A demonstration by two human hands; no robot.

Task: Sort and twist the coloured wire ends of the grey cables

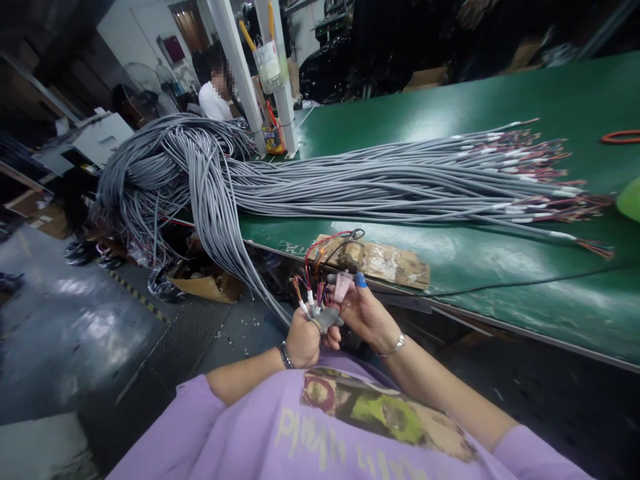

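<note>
My left hand (303, 339) is closed around a bundle of grey cables (265, 297) at the table's front edge. The thumb appears to wear a grey cover. From the top of the fist stick several cable ends with white sleeves and fanned-out coloured wires (299, 291). My right hand (367, 312) is beside those ends, its fingers drawn together in a pinch. One of its fingers has a blue cover (360, 280) and another a pale pink wrap (343, 287). What lies between the right fingertips is too small to make out.
Many more grey cables (360, 180) lie along the green table (545, 287), stripped ends to the right. A wooden board (395, 263) with a small wired device sits at the front edge. Posts (235, 60) with a tool holder rise behind. A co-worker (215, 93) is at the back left.
</note>
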